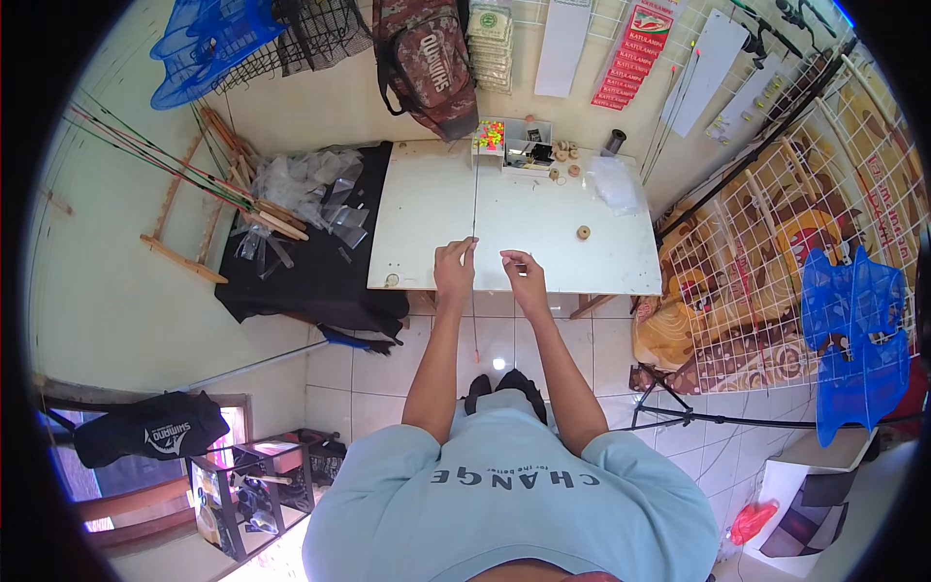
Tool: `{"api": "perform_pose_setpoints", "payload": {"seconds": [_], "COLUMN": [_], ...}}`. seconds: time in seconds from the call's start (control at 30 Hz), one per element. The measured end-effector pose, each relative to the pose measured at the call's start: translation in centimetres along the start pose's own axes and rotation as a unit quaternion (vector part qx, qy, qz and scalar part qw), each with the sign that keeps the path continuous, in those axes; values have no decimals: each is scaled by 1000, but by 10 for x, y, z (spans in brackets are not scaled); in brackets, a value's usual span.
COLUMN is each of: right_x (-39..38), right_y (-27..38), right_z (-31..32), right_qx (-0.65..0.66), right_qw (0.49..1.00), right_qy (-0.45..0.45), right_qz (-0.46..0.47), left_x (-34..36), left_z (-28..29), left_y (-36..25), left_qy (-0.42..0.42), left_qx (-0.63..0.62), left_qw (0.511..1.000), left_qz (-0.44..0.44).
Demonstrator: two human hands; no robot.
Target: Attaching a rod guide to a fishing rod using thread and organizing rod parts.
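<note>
A thin dark strand [475,199], a line or a slim rod, runs straight from the back of the white table [417,213] past its front edge. Its near end hangs over the floor with a small orange bit [476,357] on it. My left hand [453,272] pinches this strand above the table's front edge. To the right of it, my right hand [525,278] is raised with thumb and fingertips close together. Whatever those fingertips hold, if anything, is too small to make out. A wooden spool [584,233] lies beyond my right hand.
At the table's back stand a white tray [539,163] with bright beads, several spools [571,154], a dark cup [614,143] and a clear plastic bag [617,184]. Left is a black-covered table [262,291] with plastic pieces [320,184]. A white wire grid [776,252] leans right.
</note>
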State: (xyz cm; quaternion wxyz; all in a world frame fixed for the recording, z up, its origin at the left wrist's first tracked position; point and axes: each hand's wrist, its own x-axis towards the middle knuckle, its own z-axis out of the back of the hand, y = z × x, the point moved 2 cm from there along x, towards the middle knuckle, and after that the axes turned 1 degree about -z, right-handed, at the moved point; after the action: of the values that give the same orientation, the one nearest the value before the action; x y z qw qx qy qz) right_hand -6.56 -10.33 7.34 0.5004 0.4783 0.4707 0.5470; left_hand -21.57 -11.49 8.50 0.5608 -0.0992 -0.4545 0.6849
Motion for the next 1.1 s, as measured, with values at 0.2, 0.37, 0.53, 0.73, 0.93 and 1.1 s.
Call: {"api": "perform_pose_setpoints", "payload": {"seconds": [0.2,0.37,0.53,0.73,0.93,1.1], "right_x": [0,2,7,9,10,7], "right_y": [-6,-5,-5,-7,-12,-11], "right_z": [-5,-7,-10,-17,-23,-30], "right_qx": [-5,-23,-20,-28,-22,-19], "right_qw": [998,998,999,998,998,997], "right_qy": [35,38,35,41,50,56], "right_qz": [-45,-41,-24,-29,-45,-42], "left_x": [9,11,12,8,4,4], "left_z": [15,15,8,6,9,13], "left_y": [9,12,25,38,46,51], "left_qy": [-11,-33,-13,-52,-31,-46], "left_qx": [35,19,18,29,10,8], "left_qw": [999,999,998,996,994,996], "left_qz": [11,25,59,65,104,73]}}
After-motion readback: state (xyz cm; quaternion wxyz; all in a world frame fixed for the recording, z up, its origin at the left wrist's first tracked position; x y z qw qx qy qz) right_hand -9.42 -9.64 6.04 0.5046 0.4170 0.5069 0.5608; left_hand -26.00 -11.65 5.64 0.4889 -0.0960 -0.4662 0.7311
